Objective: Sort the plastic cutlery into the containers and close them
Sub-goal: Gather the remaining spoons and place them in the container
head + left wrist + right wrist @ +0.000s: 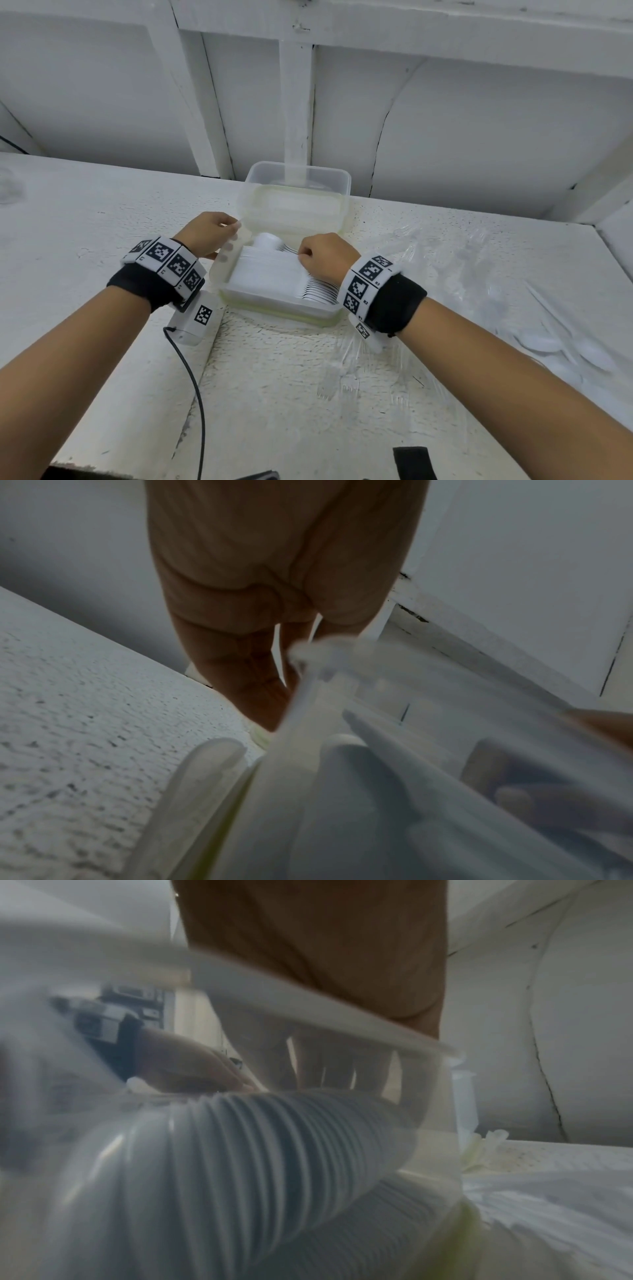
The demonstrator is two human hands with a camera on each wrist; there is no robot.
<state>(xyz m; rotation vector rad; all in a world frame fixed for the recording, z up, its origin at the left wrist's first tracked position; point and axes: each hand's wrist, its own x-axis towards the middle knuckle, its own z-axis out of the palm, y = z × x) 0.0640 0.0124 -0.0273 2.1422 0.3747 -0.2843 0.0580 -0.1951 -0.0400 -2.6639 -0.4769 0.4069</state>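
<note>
Open clear container (pixel 236 274) holds stacked white spoons (pixel 318 291).

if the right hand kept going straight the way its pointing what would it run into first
The right hand, knuckles curled, points forward and down into the open container. It would probably meet the stacked white plastic spoons under its fingers first; it may already touch them, and depth is unclear. Beyond stands the raised lid.

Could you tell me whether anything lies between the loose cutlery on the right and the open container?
Only the right hand and its wrist, resting over the container. The loose cutlery lies to its right on the table.
</note>
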